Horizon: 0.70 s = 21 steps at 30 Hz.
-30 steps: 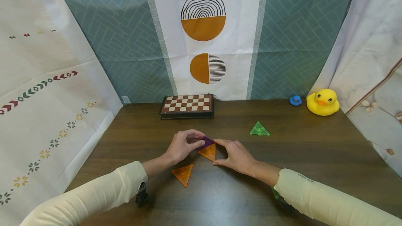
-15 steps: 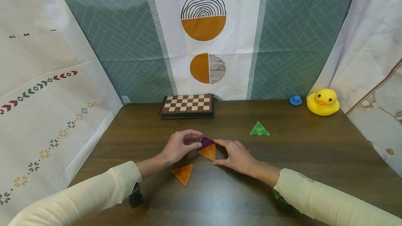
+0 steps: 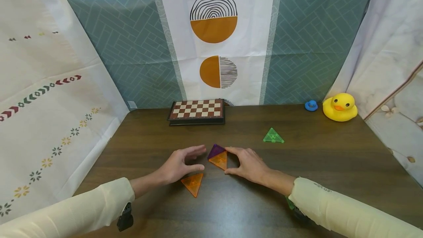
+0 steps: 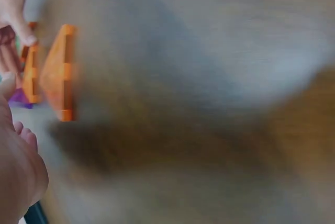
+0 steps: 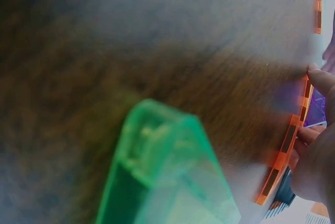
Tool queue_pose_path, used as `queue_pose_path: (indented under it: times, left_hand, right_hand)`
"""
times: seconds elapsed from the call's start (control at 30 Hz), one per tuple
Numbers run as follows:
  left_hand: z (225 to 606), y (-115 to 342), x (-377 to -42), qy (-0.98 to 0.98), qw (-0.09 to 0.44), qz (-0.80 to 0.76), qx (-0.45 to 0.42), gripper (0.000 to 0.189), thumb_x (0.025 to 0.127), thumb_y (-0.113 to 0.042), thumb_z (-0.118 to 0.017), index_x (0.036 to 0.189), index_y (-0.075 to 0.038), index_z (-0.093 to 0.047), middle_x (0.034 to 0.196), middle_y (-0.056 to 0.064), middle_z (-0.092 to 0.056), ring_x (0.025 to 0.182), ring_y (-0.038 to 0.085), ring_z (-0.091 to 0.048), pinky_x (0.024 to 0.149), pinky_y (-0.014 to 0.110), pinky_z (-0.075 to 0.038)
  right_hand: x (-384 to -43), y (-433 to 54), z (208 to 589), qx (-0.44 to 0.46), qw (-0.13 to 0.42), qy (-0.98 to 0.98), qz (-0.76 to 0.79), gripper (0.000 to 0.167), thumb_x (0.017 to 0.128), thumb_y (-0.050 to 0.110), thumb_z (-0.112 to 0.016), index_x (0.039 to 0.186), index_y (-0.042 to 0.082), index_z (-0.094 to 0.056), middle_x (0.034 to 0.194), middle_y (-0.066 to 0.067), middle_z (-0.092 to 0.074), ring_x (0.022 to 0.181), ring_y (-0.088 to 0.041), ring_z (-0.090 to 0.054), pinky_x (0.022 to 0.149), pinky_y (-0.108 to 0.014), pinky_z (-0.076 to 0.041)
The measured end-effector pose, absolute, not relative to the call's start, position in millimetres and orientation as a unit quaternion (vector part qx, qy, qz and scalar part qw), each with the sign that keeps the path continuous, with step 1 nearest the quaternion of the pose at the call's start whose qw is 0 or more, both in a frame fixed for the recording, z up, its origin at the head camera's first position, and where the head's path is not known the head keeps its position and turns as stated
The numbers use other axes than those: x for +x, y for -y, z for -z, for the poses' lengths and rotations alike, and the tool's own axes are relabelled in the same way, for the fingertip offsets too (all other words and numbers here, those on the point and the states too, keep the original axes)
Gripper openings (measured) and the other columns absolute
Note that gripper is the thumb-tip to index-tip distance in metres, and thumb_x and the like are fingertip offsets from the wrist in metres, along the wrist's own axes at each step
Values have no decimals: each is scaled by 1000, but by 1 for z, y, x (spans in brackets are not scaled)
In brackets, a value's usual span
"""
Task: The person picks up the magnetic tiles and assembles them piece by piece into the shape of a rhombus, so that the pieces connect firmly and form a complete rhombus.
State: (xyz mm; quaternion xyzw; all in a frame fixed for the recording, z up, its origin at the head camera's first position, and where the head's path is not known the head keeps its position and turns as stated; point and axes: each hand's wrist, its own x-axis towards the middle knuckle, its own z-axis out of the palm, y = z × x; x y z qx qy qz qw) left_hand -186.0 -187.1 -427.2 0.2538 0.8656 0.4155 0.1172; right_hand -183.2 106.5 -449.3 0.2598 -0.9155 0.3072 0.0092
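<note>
Seemingly the step in hand is joining flat triangles edge to edge: the purple tile (image 3: 216, 150) meets the far edge of the orange tile (image 3: 220, 161), and together they make a diamond around the middle of the table (image 3: 211, 210). The right hand (image 3: 248, 162) pinches the orange tile between thumb and forefinger, at the near and far ends of its right edge. The left hand (image 3: 180, 165) hangs just left of the pair, thumb and fingers spread with nothing between them. To my eye, the next move calls for that free hand to take the loose orange tile (image 3: 192, 184), close by on the near side, while the right hand steadies the pair. A green tile (image 3: 273, 136) lies farther off to the right, and a second green tile (image 5: 167, 161) shows large in the right wrist view. As for the surface, it is dark wood grain with a pale sheen near the front; along the far side sit a chessboard (image 3: 197, 111), a small blue duck (image 3: 311, 105) and a larger yellow duck (image 3: 340, 108). Beyond, patterned cloth (image 3: 122, 39) hangs across the far side and down both sides.
</note>
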Motion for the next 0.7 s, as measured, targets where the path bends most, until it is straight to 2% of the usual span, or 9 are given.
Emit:
queue_pose_path:
  times: [0.23, 0.43, 0.53, 0.7]
  left_hand:
    - [437, 203, -169, -865, 123, -396, 282, 72, 96, -32, -83, 156, -9, -53, 150, -2, -62, 134, 24, -61, 112, 50, -48]
    - [440, 209, -158, -870, 118, -374, 299, 75, 91, -36, -86, 155, -13, -55, 149, -11, -62, 139, 17, -55, 115, 50, -45]
    - [441, 212, -153, -874, 122, -364, 299, 76, 90, -41, -87, 155, -17, -56, 149, -16, -60, 139, 16, -53, 116, 53, -43]
    - [446, 215, -148, -876, 121, -350, 308, 79, 87, -47, -87, 155, -24, -56, 151, -17, -57, 138, 14, -53, 116, 51, -44]
  right_hand:
    - [-182, -107, 449, 264, 18, 915, -306, 75, 82, 32, -95, 144, 4, -65, 140, -14, -68, 125, -32, -68, 102, -51, -55]
    - [-182, -107, 449, 262, 18, 915, -306, 75, 82, 32, -95, 144, 4, -65, 139, -14, -69, 125, -32, -68, 102, -51, -56]
    - [-182, -106, 449, 262, 18, 915, -307, 74, 82, 32, -95, 144, 3, -65, 140, -14, -69, 125, -33, -67, 103, -51, -55]
    - [-181, -107, 449, 263, 20, 915, -305, 74, 82, 32, -95, 143, 3, -65, 140, -15, -69, 126, -33, -67, 104, -51, -55]
